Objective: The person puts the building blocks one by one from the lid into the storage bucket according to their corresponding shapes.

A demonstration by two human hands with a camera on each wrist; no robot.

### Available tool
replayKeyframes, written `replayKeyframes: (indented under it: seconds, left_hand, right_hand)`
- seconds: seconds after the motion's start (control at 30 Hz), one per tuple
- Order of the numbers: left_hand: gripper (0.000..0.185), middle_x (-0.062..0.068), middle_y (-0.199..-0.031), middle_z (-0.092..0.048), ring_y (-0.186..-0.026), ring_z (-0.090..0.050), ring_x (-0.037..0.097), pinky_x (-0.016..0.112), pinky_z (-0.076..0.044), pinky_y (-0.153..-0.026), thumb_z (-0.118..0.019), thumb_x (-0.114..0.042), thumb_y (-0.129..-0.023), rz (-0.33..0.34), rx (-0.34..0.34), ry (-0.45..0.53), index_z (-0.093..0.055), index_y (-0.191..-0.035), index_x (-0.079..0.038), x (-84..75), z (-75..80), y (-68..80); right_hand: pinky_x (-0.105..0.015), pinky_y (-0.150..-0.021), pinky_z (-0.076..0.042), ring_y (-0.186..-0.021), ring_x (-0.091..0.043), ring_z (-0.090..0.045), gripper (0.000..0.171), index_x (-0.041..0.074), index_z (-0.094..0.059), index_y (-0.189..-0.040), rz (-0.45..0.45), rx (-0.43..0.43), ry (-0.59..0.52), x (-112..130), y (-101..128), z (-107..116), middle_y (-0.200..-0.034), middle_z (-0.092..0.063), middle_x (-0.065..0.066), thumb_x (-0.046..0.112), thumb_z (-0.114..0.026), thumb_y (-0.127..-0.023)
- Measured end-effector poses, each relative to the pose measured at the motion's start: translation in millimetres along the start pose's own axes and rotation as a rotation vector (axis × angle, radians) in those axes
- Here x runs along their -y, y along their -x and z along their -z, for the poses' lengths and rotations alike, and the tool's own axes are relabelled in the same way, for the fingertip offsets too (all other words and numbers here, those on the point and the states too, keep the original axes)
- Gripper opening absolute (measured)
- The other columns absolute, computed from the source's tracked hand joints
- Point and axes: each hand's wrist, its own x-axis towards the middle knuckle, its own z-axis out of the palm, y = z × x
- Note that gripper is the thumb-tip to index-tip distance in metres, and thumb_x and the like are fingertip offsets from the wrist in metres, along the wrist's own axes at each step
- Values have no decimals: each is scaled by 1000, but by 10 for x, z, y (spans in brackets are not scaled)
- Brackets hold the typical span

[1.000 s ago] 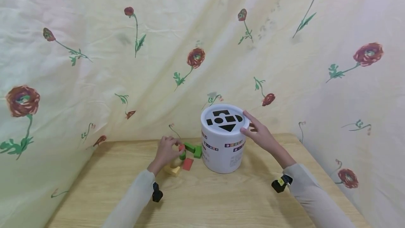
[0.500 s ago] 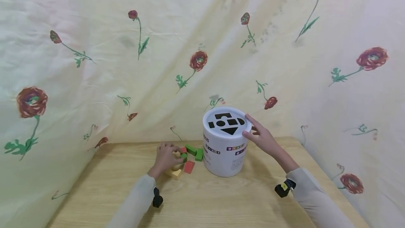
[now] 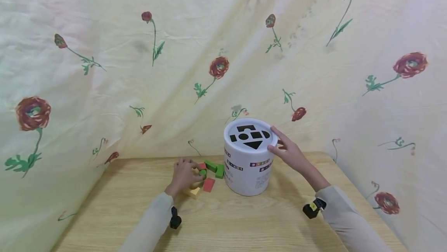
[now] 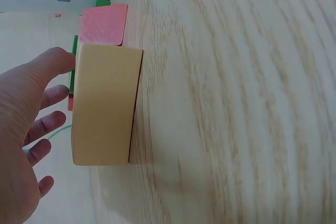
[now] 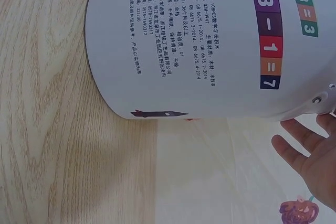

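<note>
My left hand [image 3: 183, 175] is low over the wooden blocks, left of the bucket. Its thumb and index finger pinch a green round block [image 3: 202, 172]; in the left wrist view most of that block is hidden behind a yellow block [image 4: 107, 103]. The yellow block, with a curved cut-out in the head view, lies just below the hand. My right hand [image 3: 291, 155] rests with spread, fairly straight fingers on the right rim of a white bucket [image 3: 247, 172]. The bucket stands upright, its lid [image 3: 237, 145] pierced with several shaped holes.
A flat red block [image 3: 209, 185] lies between the left hand and the bucket. Two green blocks [image 3: 211, 165] and another red block [image 3: 201, 165] lie behind it. The wooden table [image 3: 223, 225] ends at a flowered cloth [image 3: 174, 89].
The left hand has come down slightly from beside the red block, its thumb and index finger now at the green round block. The view has shifted slightly; the right hand keeps its place on the bucket.
</note>
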Motion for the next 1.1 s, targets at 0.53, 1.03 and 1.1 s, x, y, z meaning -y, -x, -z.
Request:
replayKeyframes:
  seconds: [0.53,1.03,1.1]
  left_hand:
    - [26,3,-104,-64,-107,-47,27,48,-36,-86,-89,-35,-77,-15,9,-19,-74,-88,-17,-15,-73,-27]
    - [27,6,-107,-67,-112,-49,32,52,-36,-91,-90,-31,-75,12,1,41,-73,-86,-13,-49,-58,6]
    - [28,6,-108,-67,-111,-50,31,52,-36,-90,-90,-31,-75,10,-7,50,-74,-87,-12,-51,-64,-4]
  right_hand:
    - [-64,-100,-48,-139,-49,-45,76,24,-18,-164,-13,-11,-28,-54,8,-22,-167,-27,-17,40,-59,-102]
    - [-64,-107,-43,-140,-48,-45,76,23,-19,-164,11,-21,-37,-48,20,-37,-166,-29,-17,37,-60,-102]
    - [-64,-107,-42,-139,-48,-45,75,22,-19,-164,14,-23,-37,-54,23,-27,-166,-29,-18,35,-60,-103]
